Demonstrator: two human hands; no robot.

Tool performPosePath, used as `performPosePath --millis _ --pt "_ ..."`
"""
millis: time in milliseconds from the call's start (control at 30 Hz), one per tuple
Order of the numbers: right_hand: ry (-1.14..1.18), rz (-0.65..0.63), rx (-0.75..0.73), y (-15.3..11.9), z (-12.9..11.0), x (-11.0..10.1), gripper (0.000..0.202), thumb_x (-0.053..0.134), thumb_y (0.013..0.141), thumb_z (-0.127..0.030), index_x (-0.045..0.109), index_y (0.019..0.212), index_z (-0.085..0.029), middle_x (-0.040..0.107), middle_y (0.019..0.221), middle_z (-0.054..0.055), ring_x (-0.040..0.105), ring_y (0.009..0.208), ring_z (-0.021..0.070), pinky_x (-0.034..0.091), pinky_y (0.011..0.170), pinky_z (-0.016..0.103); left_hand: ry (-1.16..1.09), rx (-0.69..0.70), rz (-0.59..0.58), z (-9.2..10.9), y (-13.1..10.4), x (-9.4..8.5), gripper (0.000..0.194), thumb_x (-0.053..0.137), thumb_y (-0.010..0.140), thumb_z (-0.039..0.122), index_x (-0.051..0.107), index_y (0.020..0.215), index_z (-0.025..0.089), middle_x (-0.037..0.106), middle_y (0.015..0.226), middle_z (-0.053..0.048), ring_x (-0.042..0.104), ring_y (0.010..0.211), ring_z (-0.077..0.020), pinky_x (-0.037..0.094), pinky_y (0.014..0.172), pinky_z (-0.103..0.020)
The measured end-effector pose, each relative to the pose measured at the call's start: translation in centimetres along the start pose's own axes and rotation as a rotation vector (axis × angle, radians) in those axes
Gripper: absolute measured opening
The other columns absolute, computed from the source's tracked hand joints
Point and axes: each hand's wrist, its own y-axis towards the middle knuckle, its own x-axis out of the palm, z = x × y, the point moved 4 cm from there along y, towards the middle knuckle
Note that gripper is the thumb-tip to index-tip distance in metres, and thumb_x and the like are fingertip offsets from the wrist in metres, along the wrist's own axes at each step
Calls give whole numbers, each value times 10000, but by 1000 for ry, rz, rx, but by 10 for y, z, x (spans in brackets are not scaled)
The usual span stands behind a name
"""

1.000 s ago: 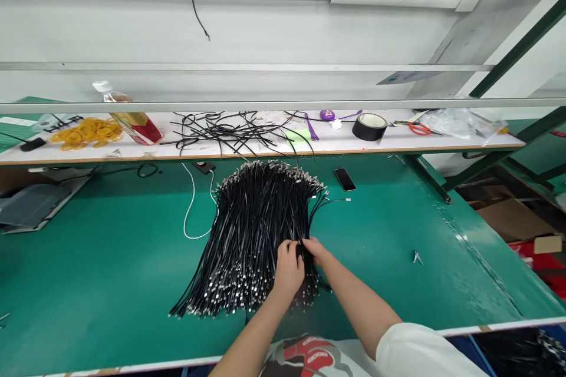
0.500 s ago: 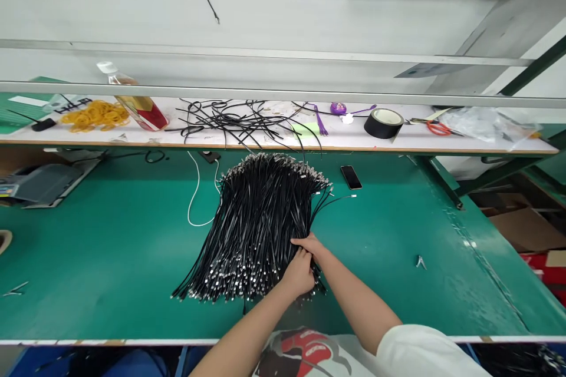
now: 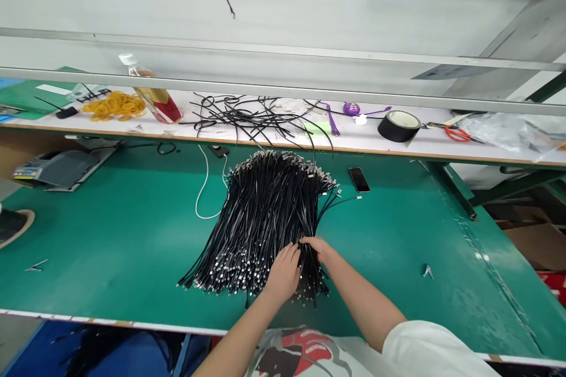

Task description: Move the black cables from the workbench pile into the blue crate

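Note:
A wide heap of black cables (image 3: 274, 206) with silvery connector ends lies on the green work table, its strands running from the back toward me. My left hand (image 3: 284, 271) rests on the right part of the heap, fingers stretched out over the cables. Just right of it, my right hand (image 3: 316, 247) is closed around some cables near the right edge of the heap. Its fingertips are partly hidden among the strands. A few cables stick out to the right behind it.
A phone (image 3: 359, 179) lies behind right, and a white cord (image 3: 204, 188) curves at left. On the shelf (image 3: 265, 140) are loose black cables, yellow rubber bands (image 3: 114, 106), a bottle (image 3: 157, 103), black tape (image 3: 399, 126) and scissors (image 3: 457, 133). Small snips (image 3: 427, 271) lie right.
My left hand has moved left and loosened from a fist into stretched fingers. My right hand stays on the cables at the right edge. The view has shifted a little to the left.

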Motion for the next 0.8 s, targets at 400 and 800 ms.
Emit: performPosePath --millis 400,800 --pt "35 22 -143 -23 -18 -48 189 764 681 -198 694 848 -144 764 804 92 728 745 243 612 696 350 -51 -22 -50 -15 -10 5 739 584 922 540 400 1586 275 315 1695 -52 230 1584 -322 140 1319 -549" --pt "-309 169 -196 -16 -7 -104 220 694 753 -266 679 943 -157 751 822 86 732 783 265 582 692 344 37 -39 -70 -19 -10 21 783 555 834 218 376 1595 276 256 1708 -27 169 1600 -290 66 1325 -578"
